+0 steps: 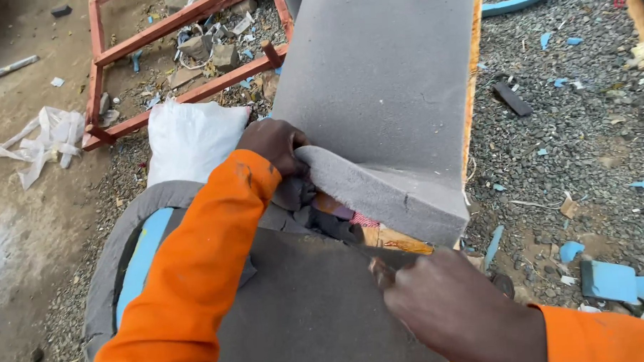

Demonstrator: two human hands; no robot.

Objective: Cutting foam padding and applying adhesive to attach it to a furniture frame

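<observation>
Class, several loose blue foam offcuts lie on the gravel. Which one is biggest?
The thick blue block at the lower right, beside the right sleeve. The other scraps, like the sliver near the grey foam slab, are thin strips or small flakes.

left sleeve (197, 271): bright orange, long, reaching down to the wrist; the cloth looks like a plain, fairly stout weave.
left cuff: a darker smudge or worn patch near the wrist, with a small dark mark beside it; the edge sits snug.
folds: broad creases run along the upper part of the left sleeve.
right sleeve (606, 335): the same bright orange, only a short stretch showing at the lower edge of the view.
right cuff: straight edge at the wrist; possibly a little frayed, too blurred to tell.
left hand (274, 143): bare, no glove, ring or watch visible.
right hand (455, 305): bare, likewise ungloved.
</observation>
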